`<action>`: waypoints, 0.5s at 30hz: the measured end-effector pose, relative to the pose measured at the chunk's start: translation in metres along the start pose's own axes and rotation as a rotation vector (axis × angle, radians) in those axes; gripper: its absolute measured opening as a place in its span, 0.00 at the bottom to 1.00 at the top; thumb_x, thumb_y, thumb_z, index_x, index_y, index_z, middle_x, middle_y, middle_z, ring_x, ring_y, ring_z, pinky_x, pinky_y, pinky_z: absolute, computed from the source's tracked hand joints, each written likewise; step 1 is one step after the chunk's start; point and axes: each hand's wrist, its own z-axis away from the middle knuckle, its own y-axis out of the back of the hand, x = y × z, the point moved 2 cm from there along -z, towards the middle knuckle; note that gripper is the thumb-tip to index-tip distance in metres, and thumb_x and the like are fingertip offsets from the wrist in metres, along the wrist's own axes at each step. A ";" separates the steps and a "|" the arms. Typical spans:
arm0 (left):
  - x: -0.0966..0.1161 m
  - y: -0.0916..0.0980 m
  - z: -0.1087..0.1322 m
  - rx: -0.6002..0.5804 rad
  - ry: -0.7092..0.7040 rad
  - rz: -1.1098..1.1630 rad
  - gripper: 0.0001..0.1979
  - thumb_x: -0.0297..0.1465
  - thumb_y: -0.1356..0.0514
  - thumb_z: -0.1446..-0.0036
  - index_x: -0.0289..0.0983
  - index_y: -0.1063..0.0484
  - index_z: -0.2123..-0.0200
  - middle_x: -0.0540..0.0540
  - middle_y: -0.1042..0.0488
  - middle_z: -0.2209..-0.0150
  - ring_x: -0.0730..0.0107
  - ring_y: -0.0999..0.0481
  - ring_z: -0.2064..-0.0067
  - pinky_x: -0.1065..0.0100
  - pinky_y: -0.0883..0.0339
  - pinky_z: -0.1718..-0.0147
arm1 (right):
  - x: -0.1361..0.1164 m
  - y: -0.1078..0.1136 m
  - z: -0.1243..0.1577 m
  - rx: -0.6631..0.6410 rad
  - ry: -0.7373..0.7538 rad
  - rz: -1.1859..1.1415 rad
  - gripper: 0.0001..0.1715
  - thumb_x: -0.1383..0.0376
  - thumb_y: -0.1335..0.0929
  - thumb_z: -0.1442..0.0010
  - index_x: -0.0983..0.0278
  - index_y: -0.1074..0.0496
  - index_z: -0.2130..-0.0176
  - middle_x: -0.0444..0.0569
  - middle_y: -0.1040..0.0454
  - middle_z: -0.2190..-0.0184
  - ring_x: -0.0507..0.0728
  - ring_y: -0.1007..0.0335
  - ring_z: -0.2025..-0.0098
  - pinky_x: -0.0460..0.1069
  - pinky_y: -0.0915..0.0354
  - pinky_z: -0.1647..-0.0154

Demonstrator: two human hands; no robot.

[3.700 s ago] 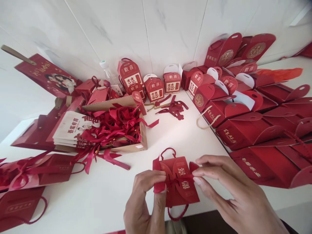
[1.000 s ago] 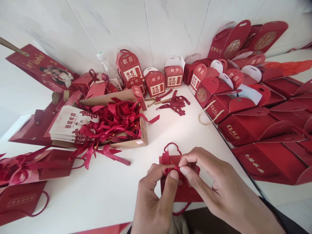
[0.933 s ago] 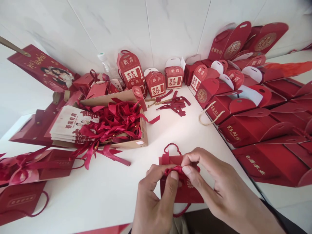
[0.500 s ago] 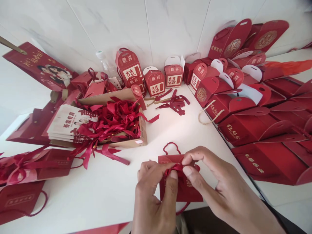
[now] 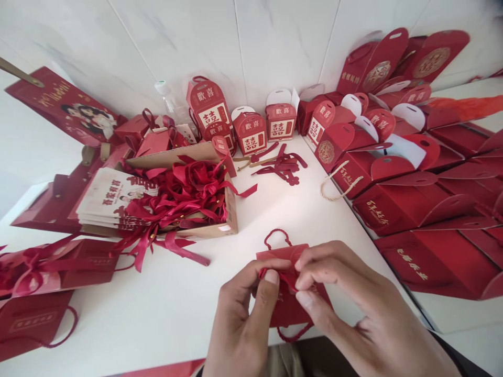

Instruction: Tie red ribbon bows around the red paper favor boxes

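Both hands clamped on ribbon (image 5: pixel 290 277), left hand (image 5: pixel 239 327), right hand (image 5: pixel 353 309), red bag (image 5: pixel 286 310) flat, long axis near-to-far

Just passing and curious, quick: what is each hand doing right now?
Left hand: closed, pinching the red ribbon on the small red bag.
Right hand: closed, pinching the same red ribbon.

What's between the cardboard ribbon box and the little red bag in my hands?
In the head view, just bare white table separates the cardboard box from the red bag.
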 end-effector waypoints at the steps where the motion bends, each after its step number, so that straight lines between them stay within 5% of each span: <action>1: -0.001 0.001 0.000 -0.008 0.006 -0.002 0.14 0.45 0.38 0.35 0.44 0.18 0.57 0.47 0.19 0.60 0.67 0.26 0.60 0.68 0.31 0.54 | 0.001 0.000 0.001 -0.021 0.004 0.020 0.08 0.68 0.36 0.25 0.54 0.30 0.55 0.43 0.32 0.50 0.53 0.32 0.45 0.43 0.32 0.49; 10: -0.013 0.008 -0.005 -0.133 -0.045 -0.039 0.10 0.40 0.34 0.38 0.41 0.25 0.61 0.47 0.21 0.61 0.66 0.25 0.59 0.68 0.29 0.58 | 0.008 0.000 0.002 -0.099 -0.006 0.041 0.08 0.69 0.36 0.27 0.54 0.32 0.55 0.39 0.30 0.47 0.52 0.33 0.42 0.45 0.34 0.43; 15: -0.012 0.004 -0.003 -0.051 -0.086 -0.109 0.03 0.33 0.36 0.39 0.42 0.25 0.63 0.49 0.20 0.61 0.67 0.23 0.59 0.70 0.28 0.60 | 0.011 0.001 0.002 -0.126 -0.064 0.014 0.14 0.69 0.39 0.27 0.53 0.35 0.47 0.42 0.30 0.44 0.54 0.33 0.41 0.47 0.31 0.44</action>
